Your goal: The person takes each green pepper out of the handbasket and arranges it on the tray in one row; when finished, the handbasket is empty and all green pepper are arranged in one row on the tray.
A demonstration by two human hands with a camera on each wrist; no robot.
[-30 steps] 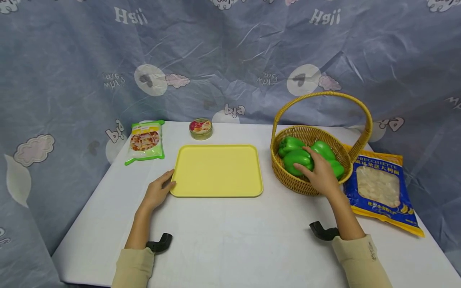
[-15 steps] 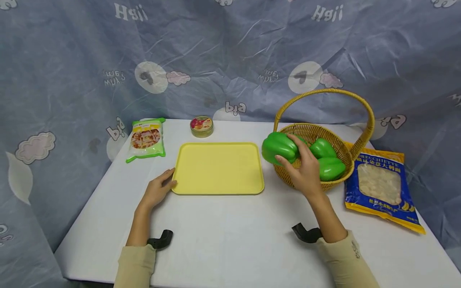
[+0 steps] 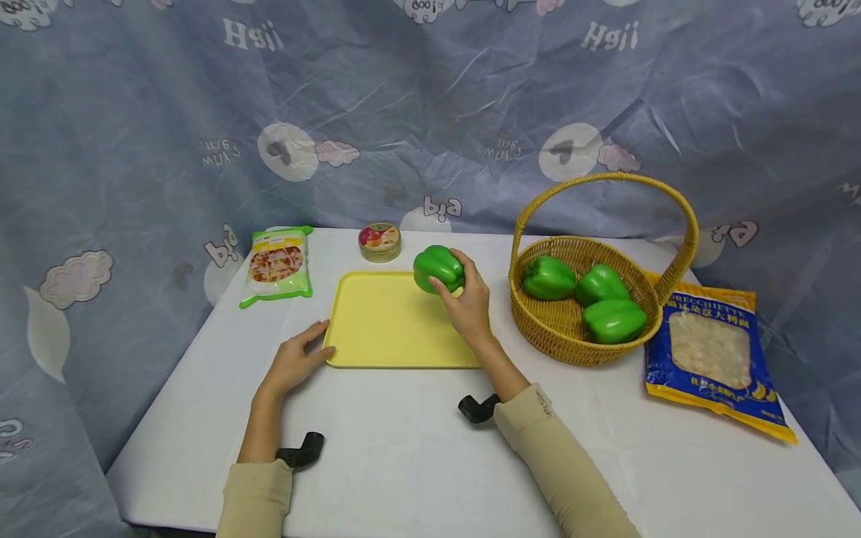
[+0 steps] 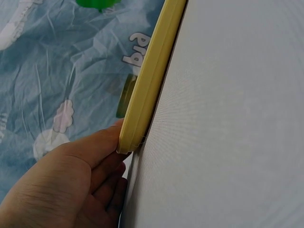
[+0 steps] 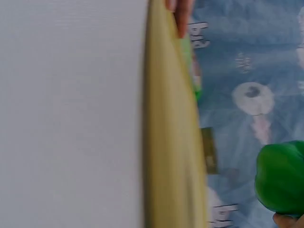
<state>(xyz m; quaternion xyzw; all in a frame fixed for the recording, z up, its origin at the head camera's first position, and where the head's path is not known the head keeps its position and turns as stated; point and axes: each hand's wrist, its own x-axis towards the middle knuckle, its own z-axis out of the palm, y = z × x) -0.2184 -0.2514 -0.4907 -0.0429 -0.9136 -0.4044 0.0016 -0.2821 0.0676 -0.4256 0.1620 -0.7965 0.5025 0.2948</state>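
In the head view, my right hand [image 3: 467, 305] holds a green bell pepper [image 3: 436, 269] between thumb and fingers, in the air above the right part of a yellow tray [image 3: 383, 321]. The same pepper [image 5: 281, 178] appears at the right edge of the right wrist view, with a fingertip under it. My left hand [image 3: 296, 360] rests against the tray's left rim, thumb at the near corner. Up close in the left wrist view, the thumb touches the end of the tray [image 4: 149, 78]. Several bell peppers [image 3: 613, 321] lie in a wicker basket [image 3: 551, 340] at the right.
A blue and yellow pasta bag [image 3: 713, 359] lies right of the basket, whose tall handle [image 3: 615, 177] arches overhead. Behind the tray stands a round tin [image 3: 380, 243]. At the back left lies a green-edged food packet [image 3: 277, 265]. A patterned grey-blue cloth [image 3: 403, 97] hangs behind the table.
My right hand has lifted a bell pepper out of the basket and carried it left, over the tray. The left hand has stayed at the tray's left rim.
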